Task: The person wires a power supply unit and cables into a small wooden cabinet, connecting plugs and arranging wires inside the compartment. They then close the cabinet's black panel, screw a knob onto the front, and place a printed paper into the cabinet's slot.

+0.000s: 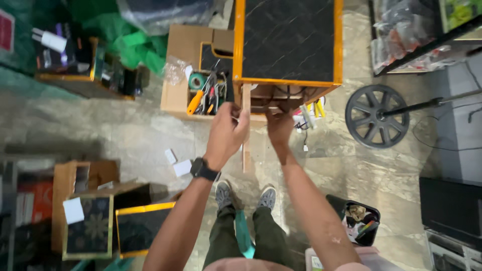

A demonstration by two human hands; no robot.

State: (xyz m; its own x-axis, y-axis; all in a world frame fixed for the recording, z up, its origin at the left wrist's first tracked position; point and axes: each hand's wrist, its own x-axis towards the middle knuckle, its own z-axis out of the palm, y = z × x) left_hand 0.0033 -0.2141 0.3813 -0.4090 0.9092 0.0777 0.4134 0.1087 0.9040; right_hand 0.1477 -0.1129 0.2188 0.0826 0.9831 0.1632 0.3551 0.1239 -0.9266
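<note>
I stand facing a cabinet whose top is a black marble-patterned panel [288,40] edged in orange. My left hand [226,133], with a black watch on the wrist, is closed around the top of a thin wooden strip [246,145] that hangs upright under the cabinet's front edge. My right hand [279,128] reaches up under that same front edge, fingers curled against the underside. What the right fingers grip is hidden. My shoes [246,195] rest on the tiled floor below.
An open wooden toolbox [206,95] with an orange-handled tool and tape sits left of the cabinet. Small decorated cabinets [90,226] stand at lower left, a black wheel [376,116] on a bar at right, a bin [359,221] of scraps by my right foot.
</note>
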